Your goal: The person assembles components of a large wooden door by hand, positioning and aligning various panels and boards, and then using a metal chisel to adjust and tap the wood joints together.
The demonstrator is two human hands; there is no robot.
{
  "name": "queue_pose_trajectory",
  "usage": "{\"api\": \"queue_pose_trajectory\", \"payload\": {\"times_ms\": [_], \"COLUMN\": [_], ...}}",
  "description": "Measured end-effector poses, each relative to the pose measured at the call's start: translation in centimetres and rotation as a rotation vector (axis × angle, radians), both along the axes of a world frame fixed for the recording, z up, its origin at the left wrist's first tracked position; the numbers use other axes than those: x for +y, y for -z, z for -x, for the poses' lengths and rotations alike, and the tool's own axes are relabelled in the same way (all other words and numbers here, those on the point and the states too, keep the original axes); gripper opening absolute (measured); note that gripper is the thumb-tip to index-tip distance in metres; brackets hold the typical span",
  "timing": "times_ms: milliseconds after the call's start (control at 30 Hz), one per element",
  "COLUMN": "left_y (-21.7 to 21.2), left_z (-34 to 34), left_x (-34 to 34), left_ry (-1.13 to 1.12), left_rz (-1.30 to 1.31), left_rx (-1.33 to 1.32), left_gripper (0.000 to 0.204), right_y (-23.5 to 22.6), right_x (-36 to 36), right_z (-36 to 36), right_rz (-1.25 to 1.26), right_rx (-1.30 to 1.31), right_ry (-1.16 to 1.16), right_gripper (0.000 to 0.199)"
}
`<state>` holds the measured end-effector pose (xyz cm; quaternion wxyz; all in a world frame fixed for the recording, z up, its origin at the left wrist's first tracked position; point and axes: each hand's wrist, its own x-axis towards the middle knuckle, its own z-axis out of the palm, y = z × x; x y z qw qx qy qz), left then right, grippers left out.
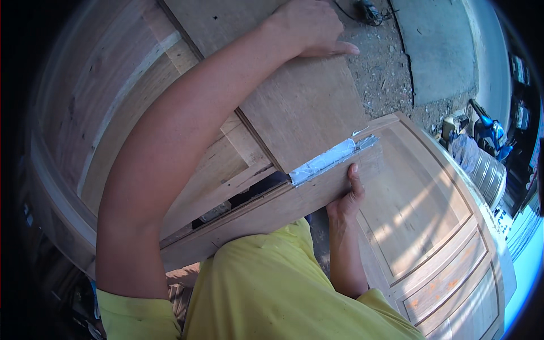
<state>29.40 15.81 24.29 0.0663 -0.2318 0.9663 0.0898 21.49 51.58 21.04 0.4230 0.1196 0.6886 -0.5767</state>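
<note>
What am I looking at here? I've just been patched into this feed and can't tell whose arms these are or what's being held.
There is one picture, taken by a wide-angle camera worn on a person's head and looking down, so straight edges bend. Both arms belong to that person, in a yellow shirt. The left hand reaches far forward and presses flat on a plywood sheet. The right hand grips the near side of a wooden board standing on edge, its top edge smeared with whitish glue or filler. A panelled wooden door lies to the right, on gravelly ground.
</note>
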Motion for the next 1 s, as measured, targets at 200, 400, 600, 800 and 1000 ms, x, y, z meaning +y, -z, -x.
{"api": "queue_pose_trajectory", "payload": {"times_ms": [200,400,600,800,1000], "left_y": [0.5,0.7,2.0,3.3,-0.2], "left_z": [2.2,2.0,1.9,0.2,-13.1], "left_x": [-0.1,0.6,1.0,1.5,0.7], "left_ry": [-0.003,-0.023,-0.063,-0.122,-0.368], "left_rz": [-0.105,-0.063,0.06,-0.126,0.002], "left_rx": [-0.118,-0.047,0.099,0.264,0.641], "left_gripper": [0.074,0.074,0.07,0.06,0.051], "right_y": [-0.7,-0.6,-0.6,0.2,1.7], "right_x": [-0.4,-0.6,-0.7,2.8,4.2], "right_z": [-0.2,-0.7,-0.3,2.4,4.7], "right_rz": [-0.026,-0.028,-0.01,0.315,0.029], "right_rx": [0.035,0.066,-0.039,-0.337,-0.322], "right_ry": [0.011,0.022,0.038,0.178,0.648], "right_gripper": [0.058,0.054,0.061,0.094,0.093]}}
